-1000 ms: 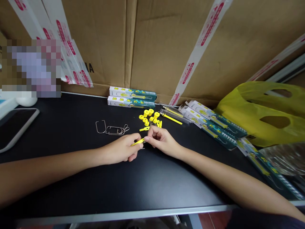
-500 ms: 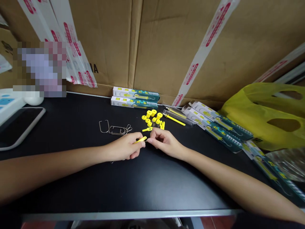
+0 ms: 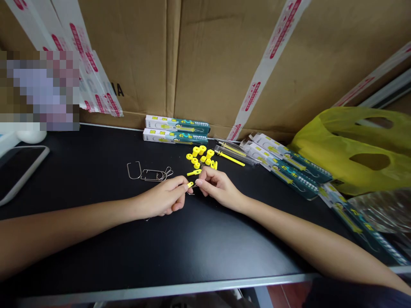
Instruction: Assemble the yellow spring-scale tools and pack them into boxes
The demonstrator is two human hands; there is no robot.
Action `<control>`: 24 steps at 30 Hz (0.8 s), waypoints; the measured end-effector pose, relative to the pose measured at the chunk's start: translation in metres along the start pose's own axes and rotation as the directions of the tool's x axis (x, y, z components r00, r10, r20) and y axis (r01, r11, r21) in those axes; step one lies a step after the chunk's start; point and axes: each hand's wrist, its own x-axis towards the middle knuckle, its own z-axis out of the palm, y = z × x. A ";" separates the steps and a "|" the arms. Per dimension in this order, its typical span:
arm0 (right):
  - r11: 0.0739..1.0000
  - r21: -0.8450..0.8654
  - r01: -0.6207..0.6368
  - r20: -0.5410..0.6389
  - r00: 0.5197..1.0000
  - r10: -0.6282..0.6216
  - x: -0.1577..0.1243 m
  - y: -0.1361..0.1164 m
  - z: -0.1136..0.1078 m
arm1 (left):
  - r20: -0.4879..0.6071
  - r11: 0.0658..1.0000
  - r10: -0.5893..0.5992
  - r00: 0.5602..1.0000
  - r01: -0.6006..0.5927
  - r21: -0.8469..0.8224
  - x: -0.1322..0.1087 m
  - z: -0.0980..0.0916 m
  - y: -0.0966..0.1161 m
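Between the thumb and fingers of my left hand (image 3: 165,197) is a slim yellow plastic rod (image 3: 190,185) with a hole at its tip. My right hand (image 3: 218,187), closed in a pinch, grips a thin metal wire hook (image 3: 192,194) right beside that tip; whether the wire passes through the hole I cannot tell. Just behind my fingers lie several yellow plastic caps and rings (image 3: 195,152), small springs and another yellow rod piece (image 3: 193,173). Bent metal wire hooks (image 3: 150,175) rest beyond my left wrist.
Two spring-scale boxes (image 3: 176,137) lie against the cardboard wall (image 3: 205,64). Bagged yellow rods (image 3: 231,157) and more boxes (image 3: 282,171) are at the right, near a yellow plastic bag (image 3: 340,145). A phone (image 3: 22,171) lies at the left.
The yellow rod has turned in my left hand, so less of it shows. More of the wire hook now shows under my right fingertips. The whole view has shifted slightly.
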 end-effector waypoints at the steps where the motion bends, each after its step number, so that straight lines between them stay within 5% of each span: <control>1: 1.000 0.006 0.000 -0.004 1.000 0.000 0.000 0.000 0.000 | -0.002 1.000 0.001 1.000 -0.001 0.010 0.000 0.001 0.001; 11: 1.000 -0.002 -0.025 0.039 0.999 0.025 -0.001 0.000 0.001 | -0.016 0.993 0.063 0.998 -0.061 0.104 -0.004 0.005 0.004; 24: 0.980 -0.183 0.082 -0.031 0.996 -0.089 -0.003 0.002 0.005 | 0.039 0.924 0.135 0.990 -0.140 0.355 -0.003 0.004 0.004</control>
